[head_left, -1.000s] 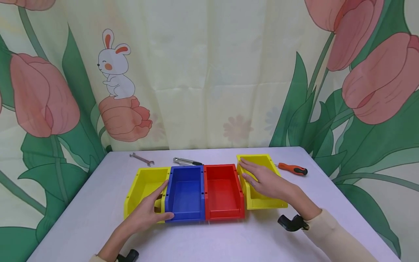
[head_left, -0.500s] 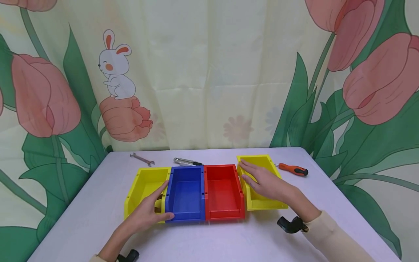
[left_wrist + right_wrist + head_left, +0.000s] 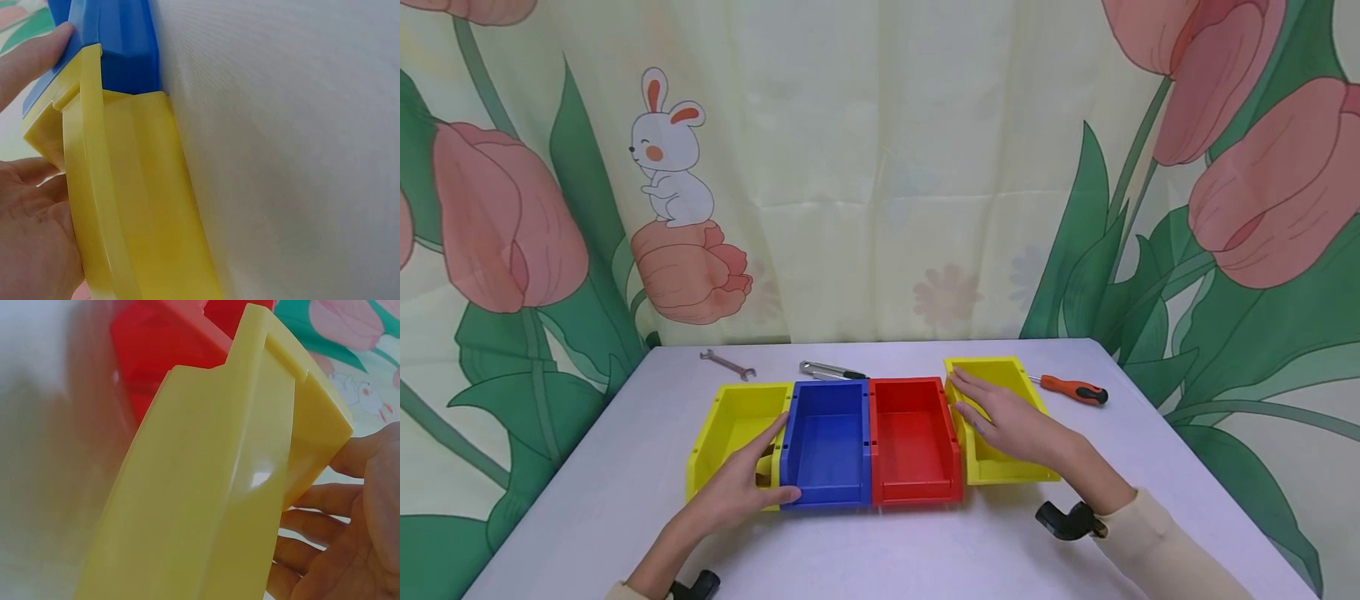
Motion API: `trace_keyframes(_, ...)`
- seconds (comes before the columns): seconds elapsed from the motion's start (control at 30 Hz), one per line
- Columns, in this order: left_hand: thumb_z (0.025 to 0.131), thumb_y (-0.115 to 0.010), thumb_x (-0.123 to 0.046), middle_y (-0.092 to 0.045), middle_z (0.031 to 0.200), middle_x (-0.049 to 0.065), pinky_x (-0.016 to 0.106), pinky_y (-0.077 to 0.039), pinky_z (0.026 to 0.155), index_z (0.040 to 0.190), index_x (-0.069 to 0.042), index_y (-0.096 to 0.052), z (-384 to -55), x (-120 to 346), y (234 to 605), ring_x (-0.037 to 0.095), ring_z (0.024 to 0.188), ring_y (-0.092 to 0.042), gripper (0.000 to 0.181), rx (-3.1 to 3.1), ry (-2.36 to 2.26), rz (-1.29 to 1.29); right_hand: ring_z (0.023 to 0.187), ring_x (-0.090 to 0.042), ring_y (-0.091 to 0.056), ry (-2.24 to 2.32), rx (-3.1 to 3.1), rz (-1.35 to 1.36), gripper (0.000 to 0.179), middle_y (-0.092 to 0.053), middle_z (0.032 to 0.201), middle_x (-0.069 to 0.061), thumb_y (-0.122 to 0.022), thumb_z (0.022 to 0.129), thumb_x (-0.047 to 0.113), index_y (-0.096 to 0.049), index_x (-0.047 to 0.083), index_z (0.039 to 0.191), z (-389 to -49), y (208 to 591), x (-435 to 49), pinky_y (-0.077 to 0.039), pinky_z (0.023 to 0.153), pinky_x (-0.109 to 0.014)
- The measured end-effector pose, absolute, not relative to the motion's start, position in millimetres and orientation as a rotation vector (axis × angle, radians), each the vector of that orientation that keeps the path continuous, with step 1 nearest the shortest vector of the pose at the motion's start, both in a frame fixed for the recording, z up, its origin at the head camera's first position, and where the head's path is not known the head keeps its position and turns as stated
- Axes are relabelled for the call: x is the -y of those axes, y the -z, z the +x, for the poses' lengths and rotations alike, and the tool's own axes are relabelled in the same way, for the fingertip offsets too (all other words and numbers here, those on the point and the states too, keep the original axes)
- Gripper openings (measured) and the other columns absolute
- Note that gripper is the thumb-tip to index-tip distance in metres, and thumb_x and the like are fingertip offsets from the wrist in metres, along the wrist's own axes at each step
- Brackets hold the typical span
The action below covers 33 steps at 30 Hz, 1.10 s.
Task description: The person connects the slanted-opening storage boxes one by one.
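Note:
Side by side stand a left yellow bin (image 3: 737, 417), a blue bin (image 3: 825, 442), a red bin (image 3: 913, 442) and a right yellow bin (image 3: 1011, 472). My left hand (image 3: 737, 487) reaches into the left yellow bin, its index finger extended along the wall beside the blue bin. Its thumb (image 3: 44, 53) lies across the blue bin's rim. Over the right yellow bin, my right hand (image 3: 1011, 421) has its fingers straight, with their tips at the wall facing the red bin. That bin's front edge sits farther back than the red one's.
Behind the row lie a wrench (image 3: 727, 364) at left and a metal tool with a black end (image 3: 831, 370) near the blue bin. An orange-and-black screwdriver (image 3: 1075, 389) lies right of the right yellow bin. The white table (image 3: 880, 558) ends at a printed curtain (image 3: 865, 167).

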<state>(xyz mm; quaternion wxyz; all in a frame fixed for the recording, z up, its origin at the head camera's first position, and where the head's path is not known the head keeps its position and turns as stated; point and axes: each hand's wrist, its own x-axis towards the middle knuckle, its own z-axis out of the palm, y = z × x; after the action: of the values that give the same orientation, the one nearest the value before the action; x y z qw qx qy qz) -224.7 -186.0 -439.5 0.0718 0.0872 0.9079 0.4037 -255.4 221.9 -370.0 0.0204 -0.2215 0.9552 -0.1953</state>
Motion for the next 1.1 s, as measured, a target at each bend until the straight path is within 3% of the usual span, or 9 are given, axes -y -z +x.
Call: trace_keyframes(1.1, 0.08, -0.094, -0.025, -0.039, 0.17, 0.018, 0.043, -0.065, 0.097, 0.17, -0.027, -0.025, -224.8, 184.9, 439.8, 0.041, 0.138, -0.058, 0.114, -2.726, -1.225, 0.253, 0.159, -0.042, -0.035, 0.631, -2.947, -0.642, 0.063, -0.036, 0.173, -0.015, -0.056, 0.109, 0.033, -0.038, 0.009, 0.164, -255.0, 379.8, -219.6, -0.046, 0.12, -0.062)
